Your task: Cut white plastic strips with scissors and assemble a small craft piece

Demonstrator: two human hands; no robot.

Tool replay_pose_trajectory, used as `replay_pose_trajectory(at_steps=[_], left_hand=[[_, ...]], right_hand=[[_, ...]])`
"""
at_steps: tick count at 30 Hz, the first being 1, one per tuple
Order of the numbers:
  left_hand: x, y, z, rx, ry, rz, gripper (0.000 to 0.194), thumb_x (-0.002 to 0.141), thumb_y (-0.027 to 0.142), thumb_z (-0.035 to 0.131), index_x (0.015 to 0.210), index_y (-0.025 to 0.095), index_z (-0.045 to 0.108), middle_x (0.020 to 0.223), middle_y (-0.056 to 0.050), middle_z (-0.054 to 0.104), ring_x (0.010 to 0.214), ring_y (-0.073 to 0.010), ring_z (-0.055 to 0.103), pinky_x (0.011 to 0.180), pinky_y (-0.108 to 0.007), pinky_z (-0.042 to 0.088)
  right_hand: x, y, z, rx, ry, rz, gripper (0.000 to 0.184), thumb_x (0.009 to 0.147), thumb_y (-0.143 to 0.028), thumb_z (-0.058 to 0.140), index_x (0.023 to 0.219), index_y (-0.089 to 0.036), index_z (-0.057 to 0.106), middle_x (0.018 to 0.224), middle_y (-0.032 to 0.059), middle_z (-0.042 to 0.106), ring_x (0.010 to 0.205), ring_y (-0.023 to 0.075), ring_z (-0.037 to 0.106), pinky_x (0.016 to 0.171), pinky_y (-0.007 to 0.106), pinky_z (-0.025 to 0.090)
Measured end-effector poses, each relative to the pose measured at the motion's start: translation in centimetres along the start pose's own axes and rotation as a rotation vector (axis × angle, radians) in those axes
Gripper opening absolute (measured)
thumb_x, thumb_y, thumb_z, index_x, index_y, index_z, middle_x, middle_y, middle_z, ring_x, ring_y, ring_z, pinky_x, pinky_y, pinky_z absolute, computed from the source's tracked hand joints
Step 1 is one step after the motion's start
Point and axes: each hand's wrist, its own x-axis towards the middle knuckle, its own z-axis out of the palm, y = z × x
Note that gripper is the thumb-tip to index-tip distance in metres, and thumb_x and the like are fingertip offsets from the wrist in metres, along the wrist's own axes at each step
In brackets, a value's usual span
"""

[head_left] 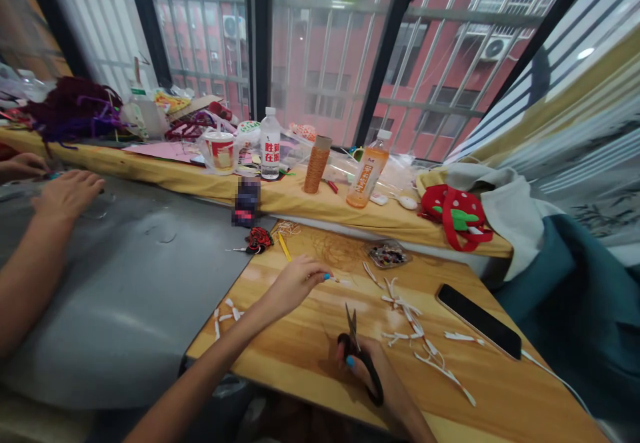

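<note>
Over the middle of the wooden table, my left hand [299, 283] pinches one end of a small white strip [343, 282] between thumb and fingertips. The strip is thin and its details are too small to make out. My right hand [373, 363] is wrapped round black-handled scissors [353, 333], lower and nearer to me. Their blades point away from me, slightly apart, with nothing between them. Right of the scissors lies a loose pile of white strips [413, 320] with orange bits. Some short white pieces [227, 313] lie to the left, beyond my left forearm.
A phone [479, 321] lies at the right, near a clear box of small items [387, 254]. A yellow pen [284, 246] and keys lie at the back. Bottles and a thread cone [317, 166] stand on the ledge. At left, another person's hands [70, 193] work over a grey surface.
</note>
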Motion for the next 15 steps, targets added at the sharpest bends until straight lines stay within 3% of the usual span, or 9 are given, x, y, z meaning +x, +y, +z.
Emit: replay_pose_trajectory(at_steps=[4, 8, 12, 15], left_hand=[[0.1, 0.3, 0.3, -0.113, 0.055, -0.027, 0.017, 0.08, 0.016, 0.046, 0.083, 0.013, 0.063, 0.074, -0.003, 0.06, 0.07, -0.0118, 0.053, 0.063, -0.02, 0.039], [-0.2, 0.5, 0.5, -0.153, 0.08, -0.002, 0.017, 0.079, 0.015, 0.047, 0.084, 0.014, 0.063, 0.08, -0.004, 0.061, 0.074, -0.0122, 0.054, 0.066, -0.02, 0.039], [-0.8, 0.7, 1.0, -0.146, 0.177, -0.028, 0.013, 0.079, 0.014, 0.048, 0.08, 0.014, 0.06, 0.074, -0.001, 0.06, 0.07, -0.0116, 0.053, 0.064, -0.021, 0.039], [-1.3, 0.5, 1.3, -0.086, 0.237, 0.026, 0.014, 0.08, 0.014, 0.046, 0.076, 0.014, 0.059, 0.07, -0.001, 0.056, 0.069, -0.0118, 0.051, 0.063, -0.021, 0.039]], right_hand=[[-0.1, -0.7, -0.1, 0.027, -0.066, -0.035, 0.061, 0.066, -0.071, 0.032, 0.064, -0.014, 0.052, 0.059, 0.0008, 0.045, 0.055, 0.0127, 0.039, 0.05, 0.022, 0.03], [0.4, -1.0, -0.2, 0.011, -0.035, -0.018, 0.067, 0.063, -0.075, 0.026, 0.061, -0.013, 0.052, 0.056, 0.001, 0.044, 0.052, 0.0122, 0.037, 0.048, 0.023, 0.028], [1.0, -0.7, -0.1, 0.008, -0.021, -0.037, 0.063, 0.065, -0.072, 0.029, 0.058, -0.014, 0.049, 0.053, 0.0, 0.04, 0.05, 0.0113, 0.035, 0.047, 0.022, 0.027], [1.2, -0.6, 0.0, -0.044, -0.011, -0.008, 0.055, 0.067, -0.067, 0.032, 0.054, -0.015, 0.045, 0.051, -0.0015, 0.035, 0.049, 0.0103, 0.032, 0.046, 0.022, 0.024]])
